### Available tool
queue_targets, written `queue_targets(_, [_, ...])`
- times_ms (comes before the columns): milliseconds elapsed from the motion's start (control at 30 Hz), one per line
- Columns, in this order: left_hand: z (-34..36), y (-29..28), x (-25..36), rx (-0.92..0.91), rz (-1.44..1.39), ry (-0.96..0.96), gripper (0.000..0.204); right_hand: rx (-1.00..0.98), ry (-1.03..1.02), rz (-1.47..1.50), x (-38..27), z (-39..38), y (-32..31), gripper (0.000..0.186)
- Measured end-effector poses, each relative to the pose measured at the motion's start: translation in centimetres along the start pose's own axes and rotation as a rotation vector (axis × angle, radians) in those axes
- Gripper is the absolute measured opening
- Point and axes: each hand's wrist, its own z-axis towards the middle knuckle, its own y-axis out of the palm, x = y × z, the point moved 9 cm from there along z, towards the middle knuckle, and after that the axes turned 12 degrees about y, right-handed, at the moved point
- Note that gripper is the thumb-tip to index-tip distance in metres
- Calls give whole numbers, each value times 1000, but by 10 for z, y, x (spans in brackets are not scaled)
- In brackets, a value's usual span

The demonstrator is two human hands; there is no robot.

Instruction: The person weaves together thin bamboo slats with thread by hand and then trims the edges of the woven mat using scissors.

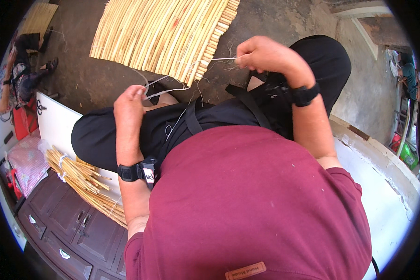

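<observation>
A mat of straight yellow reeds (158, 35) lies at the top, its reeds side by side and bound across with string. Beyond its near right corner, my right hand (264, 56) pinches a white string (223, 59) that runs taut to the mat's edge. My left hand (129, 101), off the near left side, is closed on another length of white string (168, 90), which forms a narrow loop toward the same corner. Both hands are in the air above my knees, apart from the reeds. Loose thread ends hang around the corner.
A tied bundle of reeds (86, 182) lies at my left by a dark brown cabinet (74, 224). Black scissors (41, 107) rest on a white board (60, 123). Another person (21, 77) sits at far left near a second mat (38, 19). Someone in a green shirt (409, 77) is far right.
</observation>
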Motion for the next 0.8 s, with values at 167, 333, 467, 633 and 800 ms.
queue_targets(167, [2, -21, 73, 399, 537, 596, 28, 488, -145, -660, -44, -26, -76, 9])
queue_targets(333, [11, 56, 116, 127, 152, 756, 27, 993, -693, -470, -174, -92, -119, 20])
queue_targets(467, [18, 73, 124, 145, 337, 771, 21, 1084, -1410, -198, -210, -109, -98, 23])
queue_targets(633, [17, 81, 134, 154, 493, 869, 10, 854, -904, -209, -153, -21, -67, 25])
queue_targets(800, [11, 100, 159, 122, 859, 1013, 2, 786, -667, -122, -82, 50, -19, 21])
